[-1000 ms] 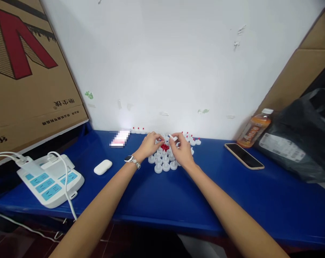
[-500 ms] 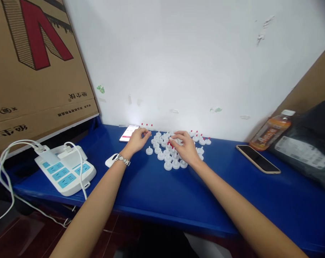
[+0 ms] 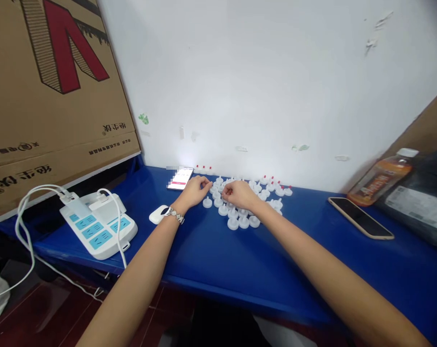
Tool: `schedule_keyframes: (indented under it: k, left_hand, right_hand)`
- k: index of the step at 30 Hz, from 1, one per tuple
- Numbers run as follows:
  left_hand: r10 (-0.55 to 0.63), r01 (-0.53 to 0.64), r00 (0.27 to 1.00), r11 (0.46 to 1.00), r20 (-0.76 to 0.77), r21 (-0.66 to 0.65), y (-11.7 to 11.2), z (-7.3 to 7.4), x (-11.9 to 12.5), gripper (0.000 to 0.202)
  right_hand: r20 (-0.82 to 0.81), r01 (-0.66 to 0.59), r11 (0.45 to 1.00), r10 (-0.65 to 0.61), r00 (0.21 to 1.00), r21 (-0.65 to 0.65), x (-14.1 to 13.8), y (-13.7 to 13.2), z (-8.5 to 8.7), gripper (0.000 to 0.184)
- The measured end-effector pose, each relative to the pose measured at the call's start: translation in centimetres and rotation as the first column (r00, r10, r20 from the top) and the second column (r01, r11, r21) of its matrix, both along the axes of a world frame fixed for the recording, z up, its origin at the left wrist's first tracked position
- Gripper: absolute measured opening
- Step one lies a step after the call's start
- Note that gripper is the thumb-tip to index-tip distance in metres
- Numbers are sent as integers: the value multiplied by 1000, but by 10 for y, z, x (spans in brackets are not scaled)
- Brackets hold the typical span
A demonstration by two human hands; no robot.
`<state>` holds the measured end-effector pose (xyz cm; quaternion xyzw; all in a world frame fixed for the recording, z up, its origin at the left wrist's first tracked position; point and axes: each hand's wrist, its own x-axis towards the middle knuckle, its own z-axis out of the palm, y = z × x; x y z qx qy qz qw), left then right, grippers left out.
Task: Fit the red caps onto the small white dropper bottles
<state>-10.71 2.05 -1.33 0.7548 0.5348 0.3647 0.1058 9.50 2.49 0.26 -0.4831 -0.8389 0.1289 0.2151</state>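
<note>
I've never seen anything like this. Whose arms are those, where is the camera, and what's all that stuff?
There is no machine here: these are a person's own bare hands. Every picture comes from one camera worn on the head, looking forward and down.

On the blue table lies a cluster of translucent white plastic caps with thin spouts; red-tipped white caps stand near the wall. The right hand is over the cluster, the left hand at its left edge; whether either grips something small is hard to tell.

Around them are a white power strip with blue socket panels, a dark-screened phone in a beige case and an orange drink bottle.
</note>
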Motion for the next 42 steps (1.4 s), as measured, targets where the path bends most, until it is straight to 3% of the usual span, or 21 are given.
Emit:
schedule_keyframes:
  k: [5,9,14,19,25,29,32,34,36,38,42]
  left_hand:
    - [91,-91,996,996,-5,1,3,-4,0,21]
    - [192,-192,981,981,-23,15,14,-5,2,19]
    - [311,-312,948,950,-67,-4,55,0,9,23]
    - [410,-415,909,908,-77,-65,102,-1,23,25]
    - [425,-426,905,900,-30,-97,120,-3,33,11]
    - [347,-345,936,937,50,-58,101,7,28,9]
    - [216,-214,971,976,101,-27,65,19,27,9]
    - [100,-100,986,995,136,-8,35,26,29,8]
    - [-132,131,936,991,327,23,8,28,33,11]
    - [-266,273,849,961,457,53,-13,25,39,19]
    - [-291,332,759,942,582,37,-34,11,52,28]
  right_hand:
    - [22,-26,1000,27,999,-11,-5,-1,1,11]
    - [-103,31,996,-22,994,87,-4,-8,0,19]
    - [-217,69,982,-30,976,176,1,-15,-6,18]
    - [-266,62,983,-15,964,172,1,-11,-4,20]
    - [-279,48,981,6,960,187,0,-10,-2,20]
    - [-311,32,987,19,950,158,2,-12,-3,21]
    - [-367,58,986,2,930,153,2,-14,-2,17]
    - [-407,97,979,-16,913,178,1,-18,-2,29]
    - [-436,99,976,-4,900,195,1,-24,-2,44]
    - [-452,64,980,28,892,188,3,-32,-1,42]
    - [-492,42,988,38,870,151,13,-50,-1,28]
